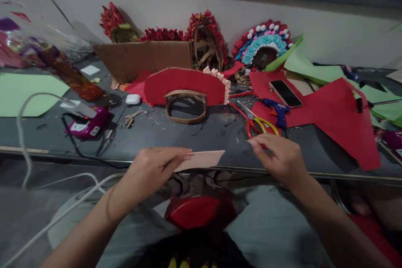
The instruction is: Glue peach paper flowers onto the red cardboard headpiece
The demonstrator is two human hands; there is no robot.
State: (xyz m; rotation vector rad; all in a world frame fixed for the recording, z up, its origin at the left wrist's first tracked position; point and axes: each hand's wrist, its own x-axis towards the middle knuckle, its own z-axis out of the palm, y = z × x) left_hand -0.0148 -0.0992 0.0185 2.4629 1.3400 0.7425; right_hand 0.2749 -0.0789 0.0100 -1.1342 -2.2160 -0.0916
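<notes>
My left hand (160,163) is closed on a flat piece of peach-coloured paper (202,159), held between thumb and fingers at the table's front edge. The fingers of my right hand (278,155) are pinched together, apart from that paper; a tiny pale bit shows at the tips, too small to name. Just beyond the right hand lie scissors (262,123) with red and yellow handles. A red headpiece (185,81) with a cardboard band (186,120) stands in the middle of the table. Peach paper ruffles (223,81) line its right edge.
A blue glue gun (278,111) and a phone (285,93) lie on red paper (339,113) at right. A purple power strip (91,123) with a plug and cables sits at left. An earbud case (133,99), cardboard (147,58) and a decorated headpiece (264,42) stand farther back.
</notes>
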